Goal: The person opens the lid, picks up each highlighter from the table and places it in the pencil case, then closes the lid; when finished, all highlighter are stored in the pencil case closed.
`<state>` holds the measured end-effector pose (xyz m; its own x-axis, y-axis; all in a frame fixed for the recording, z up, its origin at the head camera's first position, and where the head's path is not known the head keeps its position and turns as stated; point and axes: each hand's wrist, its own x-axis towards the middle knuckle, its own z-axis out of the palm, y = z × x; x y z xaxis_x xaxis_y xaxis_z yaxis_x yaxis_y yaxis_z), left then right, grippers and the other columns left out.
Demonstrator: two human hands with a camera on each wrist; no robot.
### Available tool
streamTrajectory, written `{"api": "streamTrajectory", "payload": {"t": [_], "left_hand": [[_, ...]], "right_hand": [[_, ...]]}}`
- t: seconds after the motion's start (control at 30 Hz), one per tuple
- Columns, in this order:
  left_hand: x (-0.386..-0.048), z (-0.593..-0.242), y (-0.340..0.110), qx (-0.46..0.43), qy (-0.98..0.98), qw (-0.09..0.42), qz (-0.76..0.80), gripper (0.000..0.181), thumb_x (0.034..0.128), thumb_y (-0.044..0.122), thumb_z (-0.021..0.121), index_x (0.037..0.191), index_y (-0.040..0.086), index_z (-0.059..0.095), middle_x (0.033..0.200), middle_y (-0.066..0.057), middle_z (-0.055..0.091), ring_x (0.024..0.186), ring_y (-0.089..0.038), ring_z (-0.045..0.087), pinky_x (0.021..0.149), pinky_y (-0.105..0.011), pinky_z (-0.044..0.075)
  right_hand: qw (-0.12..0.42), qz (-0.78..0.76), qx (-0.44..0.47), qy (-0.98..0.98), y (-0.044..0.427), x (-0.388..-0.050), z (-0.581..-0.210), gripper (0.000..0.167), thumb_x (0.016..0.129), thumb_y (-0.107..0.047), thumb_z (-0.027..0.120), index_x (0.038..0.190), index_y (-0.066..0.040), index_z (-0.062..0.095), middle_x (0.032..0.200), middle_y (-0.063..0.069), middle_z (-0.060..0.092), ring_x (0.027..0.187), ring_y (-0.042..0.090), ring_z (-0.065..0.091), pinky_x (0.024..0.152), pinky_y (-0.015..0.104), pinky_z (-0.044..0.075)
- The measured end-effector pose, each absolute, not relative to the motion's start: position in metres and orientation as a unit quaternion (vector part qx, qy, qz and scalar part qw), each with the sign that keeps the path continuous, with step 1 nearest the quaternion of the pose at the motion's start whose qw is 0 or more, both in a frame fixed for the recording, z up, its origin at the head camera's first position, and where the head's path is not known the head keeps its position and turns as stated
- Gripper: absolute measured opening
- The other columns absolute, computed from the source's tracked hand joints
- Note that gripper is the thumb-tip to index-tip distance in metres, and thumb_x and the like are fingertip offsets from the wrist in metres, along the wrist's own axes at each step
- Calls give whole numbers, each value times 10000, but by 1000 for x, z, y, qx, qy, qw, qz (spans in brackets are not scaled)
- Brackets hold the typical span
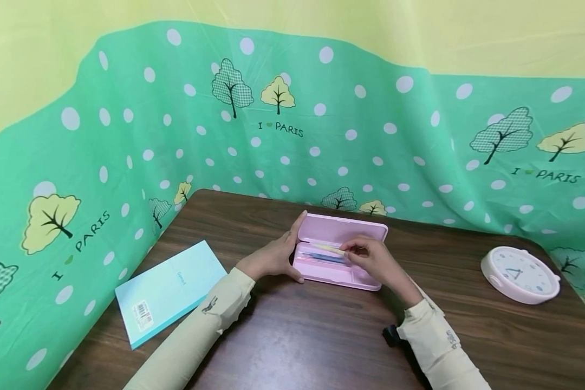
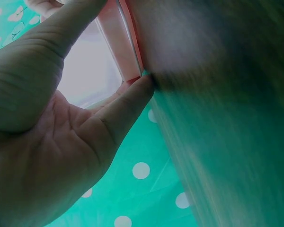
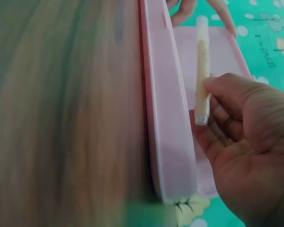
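A pink pencil case (image 1: pixel 317 272) lies open on the table, its lid (image 1: pixel 341 227) tipped back toward the curtain. My left hand (image 1: pixel 275 254) holds the case's left end, thumb at the front edge and fingers up by the lid. Between thumb and fingers, my right hand (image 1: pixel 370 259) pinches a pale yellow pen (image 3: pixel 203 71) with clear ends, above the case. Several slim pens (image 1: pixel 324 258), some bluish, lie in the case's tray. In the left wrist view, the pink case wall (image 2: pixel 118 42) shows between thumb and fingers.
A light blue book (image 1: pixel 175 292) with a barcode label lies at the left of the dark wooden table (image 1: pixel 292 336). At the right is a round white clock (image 1: pixel 520 273). A green and yellow patterned curtain (image 1: pixel 283 157) hangs behind the table.
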<state>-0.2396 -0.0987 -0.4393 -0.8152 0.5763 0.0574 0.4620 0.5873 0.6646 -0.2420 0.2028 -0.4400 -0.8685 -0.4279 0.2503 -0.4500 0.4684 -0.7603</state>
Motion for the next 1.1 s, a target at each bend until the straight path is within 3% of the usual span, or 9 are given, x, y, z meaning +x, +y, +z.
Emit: {"api": "streamTrajectory", "payload": {"t": [0.6,0.97,1.1], "left_hand": [[-235,-431,-96,272,893,103,344,1559,769,243,1028,1703,245,-221,1746,-262,221,1496,-423,452,1213,-510,397],[-245,-446,-99,292,888,78,346,1586,753,340,1035,1700,301,-237,1705,-274,297,1457,-414,493,1177,-518,435],[-249,-450,-99,293,882,82,360,1623,722,336,1053,1699,313,-244,1722,-276,262,1465,-435,475,1184,-537,424]], "right_hand": [[22,429,247,-868,179,-248,-448,102,965,89,749,1023,22,798,1041,121,736,949,212,666,814,238,565],[48,397,239,-885,174,-247,-451,105,969,77,758,1030,10,812,1048,117,744,989,276,683,856,362,590],[59,395,244,-884,173,-247,-451,108,971,77,758,1024,5,820,1047,116,751,1026,311,690,888,415,589]]}}
